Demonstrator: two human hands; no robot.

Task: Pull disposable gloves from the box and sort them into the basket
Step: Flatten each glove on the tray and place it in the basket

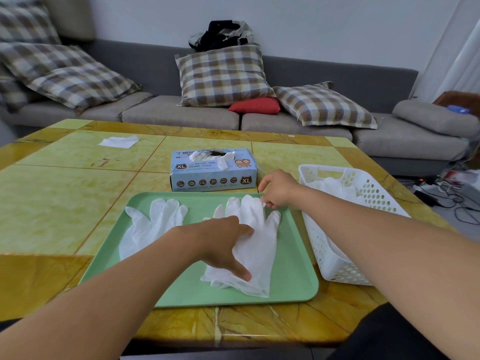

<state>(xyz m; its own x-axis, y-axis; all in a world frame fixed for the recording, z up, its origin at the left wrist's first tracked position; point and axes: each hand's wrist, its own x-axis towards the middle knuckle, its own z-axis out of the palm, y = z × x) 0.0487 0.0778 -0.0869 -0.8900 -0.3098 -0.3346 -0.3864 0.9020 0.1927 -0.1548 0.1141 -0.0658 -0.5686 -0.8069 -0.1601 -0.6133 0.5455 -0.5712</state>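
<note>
A green tray lies on the table in front of me with two white disposable gloves on it. The left glove lies flat and untouched. My left hand presses down on the right glove with spread fingers. My right hand pinches a fingertip of that same glove at its far end. Behind the tray stands the light blue glove box, a white glove poking from its top opening. The white perforated basket sits right of the tray and holds white gloves.
A white tissue lies at the table's far left. A grey sofa with checked cushions runs behind the table. Cables and a power strip lie on the floor to the right.
</note>
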